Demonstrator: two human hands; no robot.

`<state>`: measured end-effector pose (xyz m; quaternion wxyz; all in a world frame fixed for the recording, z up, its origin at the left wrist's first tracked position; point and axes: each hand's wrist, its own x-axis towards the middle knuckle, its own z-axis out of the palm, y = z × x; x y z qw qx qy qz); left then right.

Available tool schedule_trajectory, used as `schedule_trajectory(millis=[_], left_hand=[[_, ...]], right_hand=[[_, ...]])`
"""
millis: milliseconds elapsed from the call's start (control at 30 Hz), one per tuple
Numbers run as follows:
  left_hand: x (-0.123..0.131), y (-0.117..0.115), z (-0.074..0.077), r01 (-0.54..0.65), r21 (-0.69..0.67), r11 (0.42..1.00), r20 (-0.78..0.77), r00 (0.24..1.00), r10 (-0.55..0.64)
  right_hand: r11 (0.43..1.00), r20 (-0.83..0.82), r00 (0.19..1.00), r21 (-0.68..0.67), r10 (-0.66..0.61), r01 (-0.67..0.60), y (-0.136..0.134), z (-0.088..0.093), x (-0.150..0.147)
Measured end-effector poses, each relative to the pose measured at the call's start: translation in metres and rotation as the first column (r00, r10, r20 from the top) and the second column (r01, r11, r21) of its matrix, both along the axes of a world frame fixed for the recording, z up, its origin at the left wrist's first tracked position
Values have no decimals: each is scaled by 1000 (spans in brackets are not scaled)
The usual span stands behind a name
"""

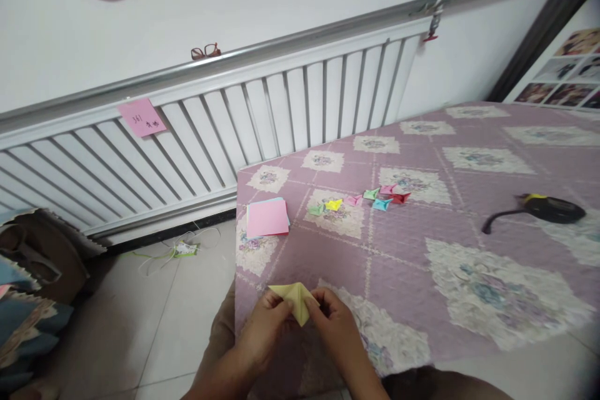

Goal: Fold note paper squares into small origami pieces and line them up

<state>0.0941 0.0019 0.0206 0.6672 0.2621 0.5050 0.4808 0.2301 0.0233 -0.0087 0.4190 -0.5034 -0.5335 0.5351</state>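
A partly folded piece of yellow origami paper (299, 301) is held between my two hands near the front edge of the table. My left hand (268, 324) pinches its left side, thumb on top. On the opposite side my right hand (332, 315) grips it, also with the thumb on top and the fingers curled. The paper has pointed corners and a crease down its middle. Beyond my hands, to the left, lies a stack of square paper (267, 218) with a pink sheet on top. Several small folded paper figures (353, 200) in green, yellow, pink, blue and red sit farther back.
A purple floral cloth (403, 275) covers the table. A black object with a strap (553, 209) lies at the right. Behind the table runs a white radiator (300, 100) with a pink note (142, 117); glasses (205, 51) rest on the pipe above.
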Motion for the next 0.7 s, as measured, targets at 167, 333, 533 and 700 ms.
schedule_trajectory(millis=[167, 333, 533, 700], left_hand=[[-4, 1, 7, -14, 44, 999, 212, 977, 5], [-7, 3, 0, -45, -40, 998, 216, 975, 53], [-4, 2, 0, 2, -15, 1000, 39, 999, -1], [-4, 3, -5, 15, -11, 1000, -69, 998, -15]], right_hand=[[997, -91, 996, -72, -19, 13, 4, -9, 1], [997, -115, 993, -76, 6, -15, 4, -11, 2], [995, -140, 989, -80, 52, -63, 2, -7, 1], [989, -182, 976, -63, 122, -136, 1, -6, 0]])
